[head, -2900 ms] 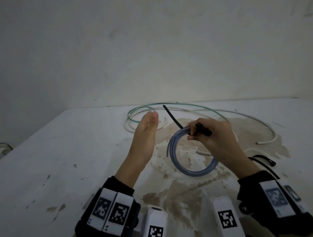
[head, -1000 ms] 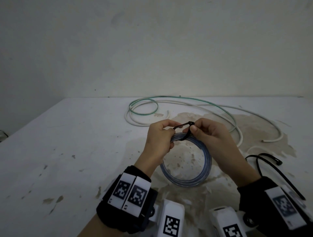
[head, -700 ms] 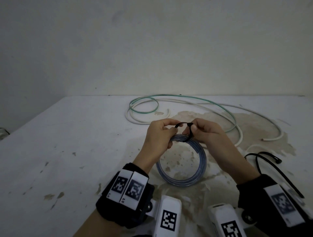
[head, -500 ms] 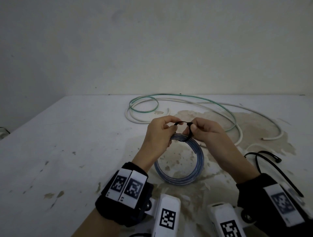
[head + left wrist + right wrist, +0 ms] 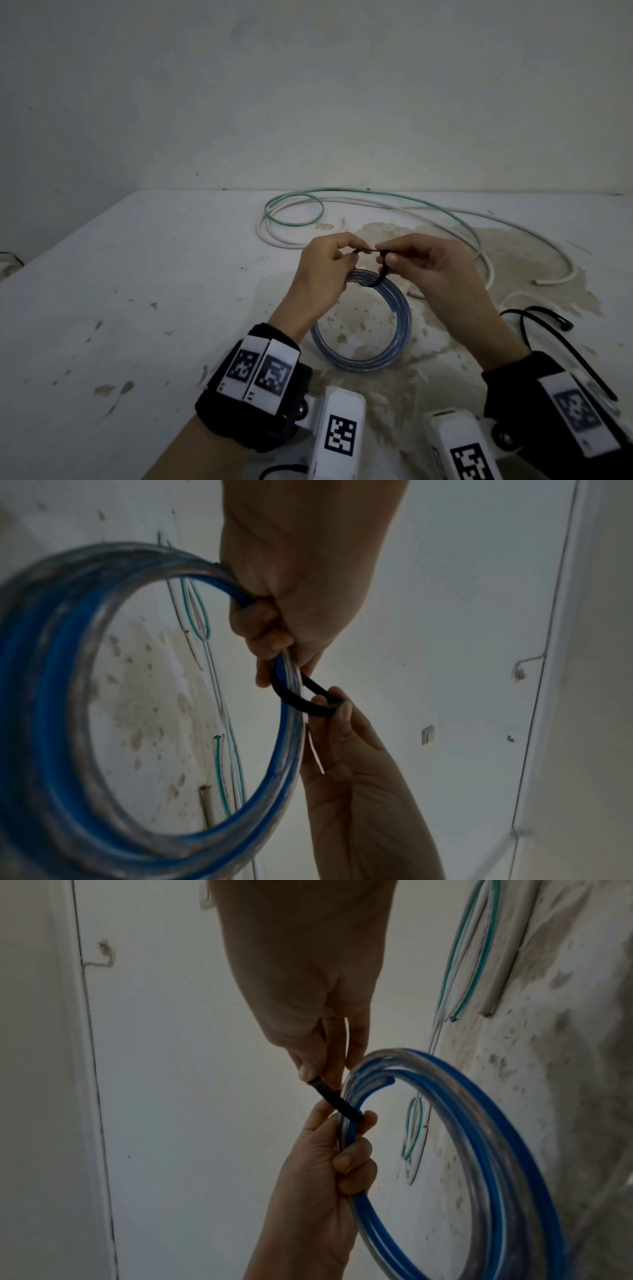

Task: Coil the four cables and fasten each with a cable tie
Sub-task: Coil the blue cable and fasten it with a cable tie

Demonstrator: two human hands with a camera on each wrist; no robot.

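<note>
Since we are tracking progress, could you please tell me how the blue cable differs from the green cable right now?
The blue cable is wound into a tight multi-turn coil; the green cable sprawls in loose curves. The blue cable is held up by the left hand with a black cable tie looped around it; the green cable lies untied on the table.

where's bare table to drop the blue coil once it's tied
The left side of the table is bare, from its left edge to the left hand and the white cable loops. Right is crowded: green cable, white cable runs, and black cable ties beside the right hand.
</note>
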